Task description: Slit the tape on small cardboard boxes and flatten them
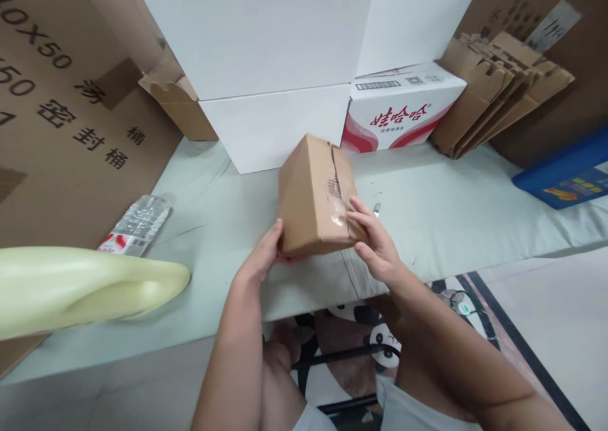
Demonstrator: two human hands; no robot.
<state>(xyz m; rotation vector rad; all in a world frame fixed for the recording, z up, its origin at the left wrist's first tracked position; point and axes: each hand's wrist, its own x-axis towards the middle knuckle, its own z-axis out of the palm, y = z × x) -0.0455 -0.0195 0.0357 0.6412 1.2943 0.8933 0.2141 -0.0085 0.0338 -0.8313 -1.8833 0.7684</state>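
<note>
A small brown cardboard box [308,203], tilted, is between my two hands over the pale green cloth of the table. My left hand [263,250] grips its lower left corner, the thumb along the side and the other fingers partly hidden. On the right, my right hand [375,241] holds the near edge, its fingertips by a strip of clear tape and a seam on the box. Something reddish shows under the box, too hidden to name. Just beyond my right fingers lies a small metal piece [377,209], like a blade tip.
White cartons [275,124] stand behind the box, one with red print [403,114]. Folded cardboard [494,95] leans at the back right, near a blue container [565,171]. At left are a pale yellow curved object [95,288], a clear plastic bottle [142,219] and a big carton [71,114].
</note>
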